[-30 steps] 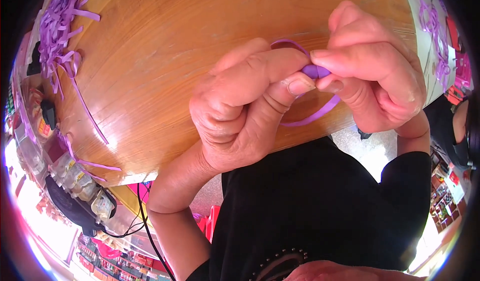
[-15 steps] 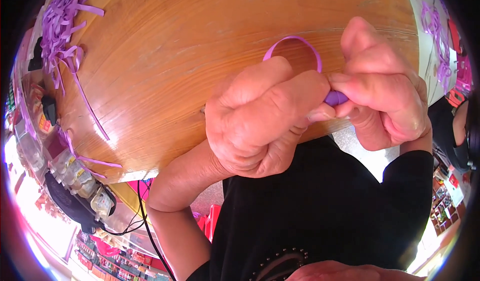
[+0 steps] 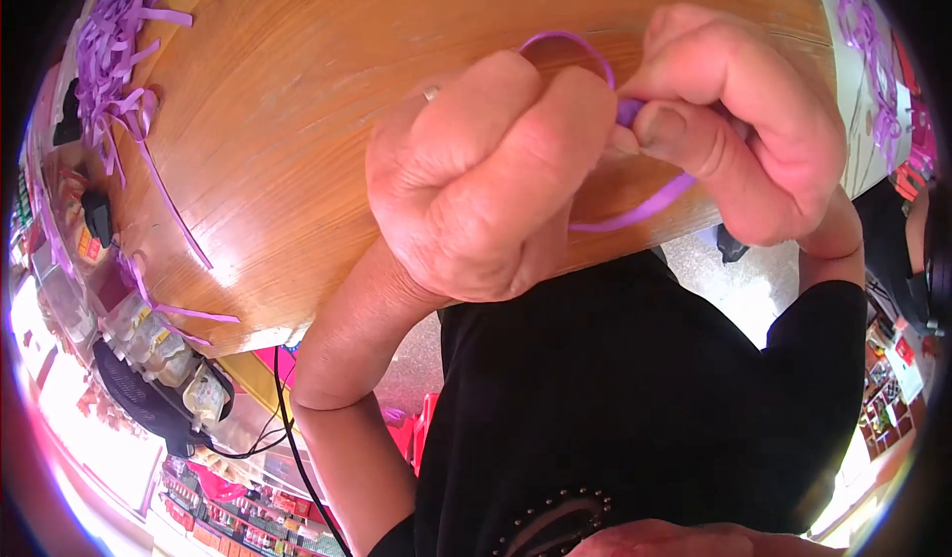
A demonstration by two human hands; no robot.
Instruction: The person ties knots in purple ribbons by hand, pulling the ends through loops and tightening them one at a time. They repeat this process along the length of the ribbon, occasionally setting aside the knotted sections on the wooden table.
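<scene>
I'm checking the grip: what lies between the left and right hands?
In the head view: a small purple wad, partly hidden, and, lower in the picture, purple ribbon.

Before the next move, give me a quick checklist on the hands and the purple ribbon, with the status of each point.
1. Right hand pinching the small dark purple piece: ok, thumb and finger meet at it.
2. Left hand closed at the same piece: ok, though the back of the hand hides most of the contact.
3. Piece fully visible for inspection: not ok, fingers cover much of it.
4. Piece wound tightly: cannot tell, too little of it shows.
5. Lighter purple ribbon free of knots: cannot tell, part runs behind the hands.
6. Ribbon pile on the left of the table clear of both hands: ok.
</scene>
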